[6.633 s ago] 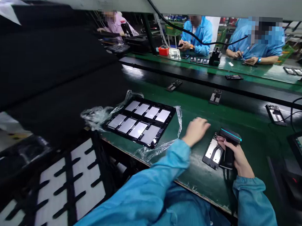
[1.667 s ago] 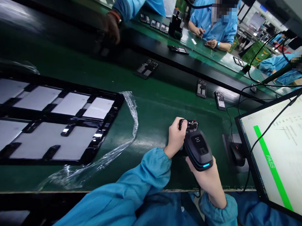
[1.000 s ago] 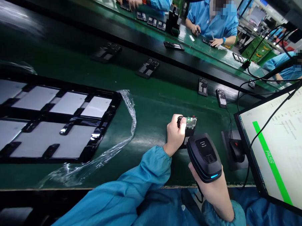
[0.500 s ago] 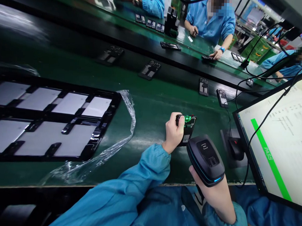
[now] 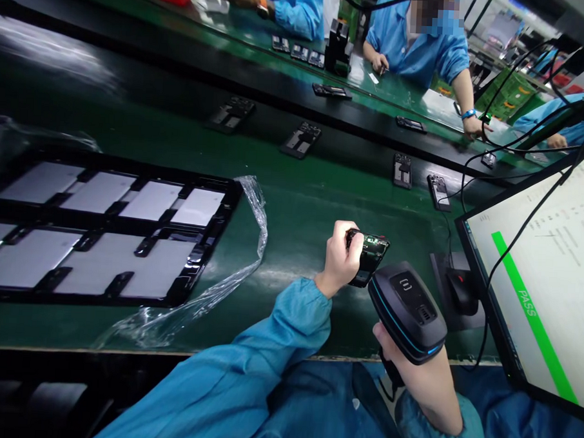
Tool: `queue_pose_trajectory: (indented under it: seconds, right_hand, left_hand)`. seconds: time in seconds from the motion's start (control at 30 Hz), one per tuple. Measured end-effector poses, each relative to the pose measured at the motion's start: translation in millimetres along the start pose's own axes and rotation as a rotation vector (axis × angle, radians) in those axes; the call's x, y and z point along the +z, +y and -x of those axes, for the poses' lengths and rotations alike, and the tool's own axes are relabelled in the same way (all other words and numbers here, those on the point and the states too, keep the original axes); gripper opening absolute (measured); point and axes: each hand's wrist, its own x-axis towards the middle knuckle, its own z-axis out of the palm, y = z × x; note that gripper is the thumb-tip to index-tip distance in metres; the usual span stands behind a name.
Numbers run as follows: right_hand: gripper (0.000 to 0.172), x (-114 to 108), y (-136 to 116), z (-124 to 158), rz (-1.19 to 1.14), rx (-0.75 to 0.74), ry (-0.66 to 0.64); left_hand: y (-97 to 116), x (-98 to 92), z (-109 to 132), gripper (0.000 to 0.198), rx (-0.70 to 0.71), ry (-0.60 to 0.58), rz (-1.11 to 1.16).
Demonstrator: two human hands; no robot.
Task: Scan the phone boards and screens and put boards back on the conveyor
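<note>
My left hand (image 5: 342,257) is closed around the left edge of an opened phone (image 5: 372,253), thumb on its front. The phone's circuit board faces up at its top end, and it is held tilted above the green bench. Just right of it, my right hand (image 5: 388,342) grips a black barcode scanner (image 5: 408,311) with a blue light strip. The scanner's head hides most of my right fingers and its handle. Its front end points toward the phone's lower part.
A black tray (image 5: 127,225) of pale flat pieces lies left, crumpled clear film (image 5: 257,224) along its edge. Several opened phones (image 5: 302,140) lie along the far side. At right stand a monitor (image 5: 535,288) reading PASS and a mouse (image 5: 463,291). Co-workers (image 5: 415,50) sit opposite; cables hang at right.
The green light on the phone's board is gone, and the phone has tilted slightly. Both hands appear a little farther right as the view shifts. A co-worker's hand opposite has moved right, off a phone.
</note>
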Motion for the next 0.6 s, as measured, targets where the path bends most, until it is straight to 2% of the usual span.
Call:
queue_pose_trajectory:
  seconds: [0.07, 0.2, 0.33, 0.43, 0.6]
  right_hand:
    - [0.033, -0.8, 0.2, -0.8, -0.001, 0.037, -0.026]
    - [0.028, -2.0, -4.7, -5.2, -0.036, 0.013, -0.063]
    - [0.029, -1.1, -6.7, -6.9, -0.01, 0.033, -0.008]
    - [0.031, -0.4, -9.8, -7.0, -0.01, 0.047, 0.022]
    - [0.009, -1.4, -19.6, -8.9, -0.031, -0.052, -0.077]
  left_hand:
    - [2.8, -0.6, 2.1, 0.017, 0.026, -0.004, -0.005]
    - [13.2, -1.2, 6.1, 0.015, 0.147, 0.0, -0.033]
    - [22.2, 2.0, 9.0, 0.012, 0.227, 0.039, -0.108]
    - [24.5, 5.7, 9.7, 0.015, 0.182, 0.066, -0.183]
    - [24.0, 10.1, 9.1, 0.018, 0.112, 0.061, -0.258]
